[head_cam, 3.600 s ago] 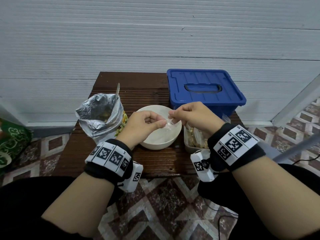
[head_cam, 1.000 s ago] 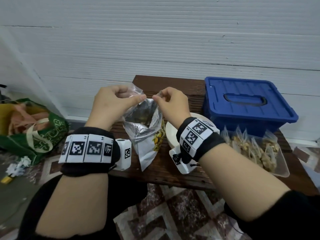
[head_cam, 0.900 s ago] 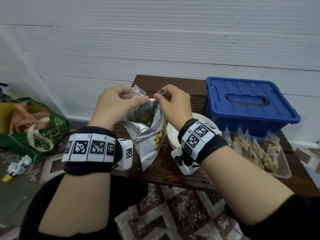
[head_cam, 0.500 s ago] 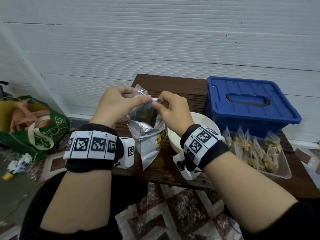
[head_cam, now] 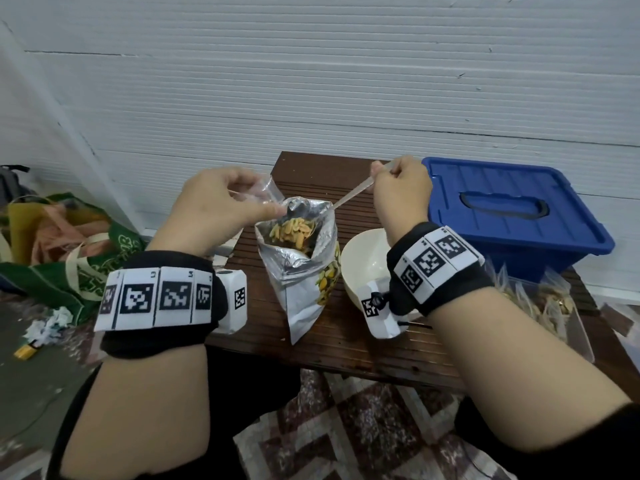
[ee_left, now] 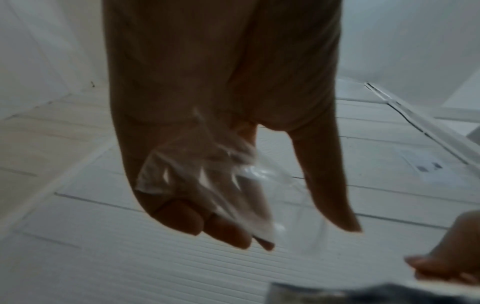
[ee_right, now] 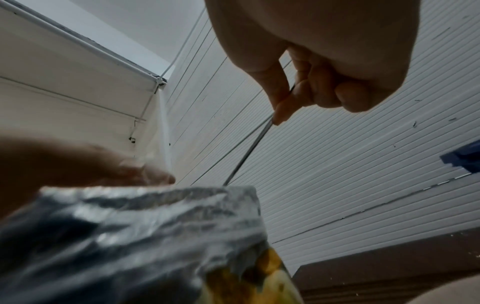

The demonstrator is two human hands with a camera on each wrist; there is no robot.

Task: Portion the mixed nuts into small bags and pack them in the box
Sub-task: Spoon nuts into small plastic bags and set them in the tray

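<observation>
A small clear bag (head_cam: 264,190) is pinched between the thumb and curled fingers of the left hand (head_cam: 221,206), and it is held just above and to the left of the open mouth of the foil nut pouch (head_cam: 300,261). In the left wrist view the crumpled plastic of the bag (ee_left: 207,179) is seen lying across the fingers (ee_left: 226,232), with the forefinger stretched out apart from the rest.

A spoon (head_cam: 341,201) is gripped by its handle in the right hand (head_cam: 400,192) — thumb pressed against curled fingers, as shown in the right wrist view (ee_right: 306,90). The handle slopes down to the left, and the bowl of the spoon is lowered into the pouch, where mixed nuts (head_cam: 293,231) are heaped. The spoon's bowl lies just beside the left thumb tip.

The pouch stands upright near the middle of the front edge of the bench (head_cam: 346,348). A white bowl (head_cam: 360,265) is set just to its right, partly hidden by the right wrist. At the right rear corner the blue box (head_cam: 512,216) is found with its lid on — and in front of it, at the right front corner, a clear tray (head_cam: 575,327) of filled small bags (head_cam: 540,303) is placed.
</observation>
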